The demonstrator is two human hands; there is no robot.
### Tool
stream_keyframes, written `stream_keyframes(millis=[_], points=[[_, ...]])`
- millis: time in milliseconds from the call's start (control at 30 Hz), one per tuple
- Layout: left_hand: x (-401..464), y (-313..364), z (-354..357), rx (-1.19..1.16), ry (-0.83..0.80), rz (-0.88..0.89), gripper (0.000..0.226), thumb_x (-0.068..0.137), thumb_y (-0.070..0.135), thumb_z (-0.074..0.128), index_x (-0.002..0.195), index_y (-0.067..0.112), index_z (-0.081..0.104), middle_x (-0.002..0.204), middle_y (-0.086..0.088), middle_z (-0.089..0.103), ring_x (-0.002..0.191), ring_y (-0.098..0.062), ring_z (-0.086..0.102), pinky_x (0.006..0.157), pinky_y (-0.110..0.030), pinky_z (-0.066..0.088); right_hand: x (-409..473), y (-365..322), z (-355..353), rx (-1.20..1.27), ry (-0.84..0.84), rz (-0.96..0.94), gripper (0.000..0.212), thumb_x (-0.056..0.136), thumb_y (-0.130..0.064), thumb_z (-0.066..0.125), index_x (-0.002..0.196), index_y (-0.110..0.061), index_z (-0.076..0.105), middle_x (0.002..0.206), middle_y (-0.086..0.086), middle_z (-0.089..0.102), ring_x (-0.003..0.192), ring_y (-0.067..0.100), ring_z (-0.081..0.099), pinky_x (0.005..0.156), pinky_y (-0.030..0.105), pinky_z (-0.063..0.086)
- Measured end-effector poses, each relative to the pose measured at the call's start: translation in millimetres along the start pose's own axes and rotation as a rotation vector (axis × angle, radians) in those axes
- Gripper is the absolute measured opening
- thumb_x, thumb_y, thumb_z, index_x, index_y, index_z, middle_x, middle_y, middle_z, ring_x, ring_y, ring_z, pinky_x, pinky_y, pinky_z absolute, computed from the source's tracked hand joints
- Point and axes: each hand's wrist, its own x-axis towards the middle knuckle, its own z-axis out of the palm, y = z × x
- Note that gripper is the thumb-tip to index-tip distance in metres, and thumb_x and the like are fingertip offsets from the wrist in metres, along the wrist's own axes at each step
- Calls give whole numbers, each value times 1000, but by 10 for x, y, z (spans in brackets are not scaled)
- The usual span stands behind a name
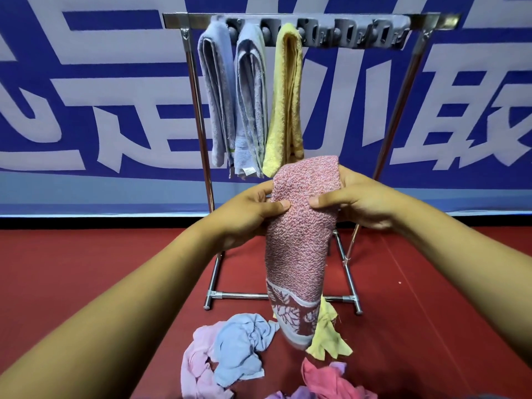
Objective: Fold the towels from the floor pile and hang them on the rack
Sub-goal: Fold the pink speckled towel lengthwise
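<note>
Before the rack (288, 24), both my hands are up at mid-height with a pink towel (299, 243) between them. Left hand (244, 214): thumb pressed on the near face of the towel, fingers curled round its left edge, clamped on the cloth. Right hand (354, 197): thumb on the near face too, fingers wrapped behind the right edge, likewise clamped. Thumb tips are near each other but apart. The towel is folded into a narrow strip, hanging straight down from my grip, its patterned grey-and-maroon border at the bottom end, clear of the floor (115, 269) as far as I can tell.

On the rack's top bar, left half: three folded towels draped side by side. Leftmost is a pale blue towel (216, 90), next a grey-blue towel (250, 102) with a small label showing at its lower end, then a yellow towel (286, 102) closest to the bar's middle. Right half of the bar carries a row of grey clips (354, 33), nothing hung from them.

Below the rack's foot bar, on the red floor: the loose pile. Light blue cloth (241, 347) crumpled on top of a pale pink cloth (195, 361); a yellow cloth (328, 338) partly behind the hanging towel's lower end; a coral pink cloth (328, 381) and a bit of lilac cloth (296, 394) nearest me.

Behind the rack: blue banner (86, 82) with large white characters.
</note>
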Motion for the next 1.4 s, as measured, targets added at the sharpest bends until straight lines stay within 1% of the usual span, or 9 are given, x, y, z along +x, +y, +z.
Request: stream_keyframes(millis=[100, 367, 600, 700, 833, 1033, 1133, 1267, 1400], points=[[12, -2, 28, -48, 12, -3, 38, 99, 2, 43, 134, 16, 51, 130, -12, 61, 120, -27, 58, 106, -48, 41, 42, 40, -24, -66, 49, -25, 57, 77, 16, 61, 129, -6, 49, 117, 14, 66, 103, 23, 66, 82, 31, 57], [7, -20, 15, -20, 58, 44, 33, 94, 8, 56, 127, 9, 57, 114, -10, 68, 98, -20, 65, 91, -38, 51, 98, 86, 28, -83, 255, -68, 31, 78, 9, 65, 108, 0, 65, 100, 14, 70, 88, 22, 68, 86, 34, 55], [23, -176, 28, 26, 168, 64, 27, 91, 8, 61, 118, 2, 59, 99, -8, 70, 83, -15, 66, 79, -30, 52, 113, 75, 63, -76, 331, -82, 24, 76, 9, 68, 96, -4, 67, 85, 5, 71, 75, 14, 68, 72, 25, 57], [37, -155, 71, 28, 237, 88, 22, 90, 7, 63, 111, 7, 57, 87, -5, 71, 74, -14, 66, 74, -31, 52, 113, 60, 76, -59, 341, -90, 26, 77, 10, 67, 97, -5, 66, 88, 7, 70, 74, 15, 68, 71, 25, 57], [23, -121, 112, 70, 322, 129, 32, 88, 12, 67, 112, 18, 47, 91, -5, 67, 76, -15, 64, 74, -33, 50, 115, 28, 92, 8, 363, -93, 26, 79, 10, 65, 95, -9, 65, 93, 10, 69, 83, 22, 67, 80, 34, 56], [-76, -196, 197, 429, 589, 292, 45, 78, 25, 78, 106, 22, 42, 115, 0, 42, 108, -15, 49, 91, -27, 40, 112, 6, 102, 94, 400, -82, 32, 85, 6, 61, 116, -5, 59, 95, 8, 69, 82, 19, 68, 73, 33, 58], [-93, -214, 288, 530, 545, 304, 41, 79, 31, 77, 110, 27, 51, 116, 7, 37, 116, -10, 44, 98, -25, 38, 117, 16, 139, 107, 389, -65, 31, 88, 4, 58, 117, -8, 56, 96, 5, 69, 86, 18, 67, 78, 36, 56], [-80, -209, 416, 644, 444, 266, 76, 77, 40, 77, 140, 25, 37, 136, 4, 34, 125, -6, 35, 97, -13, 26, 111, 6, 219, 180, 331, -47, 33, 90, 8, 50, 120, -6, 54, 95, 9, 67, 87, 21, 66, 84, 46, 54], [-7, -243, 494, 729, 443, 217, 105, 72, 48, 78, 151, 19, 16, 157, -3, 20, 145, -16, 17, 118, -33, 20, 73, -12, 292, 321, 294, -65, 37, 87, 15, 41, 120, 0, 50, 94, 18, 59, 80, 25, 63, 75, 43, 57]])
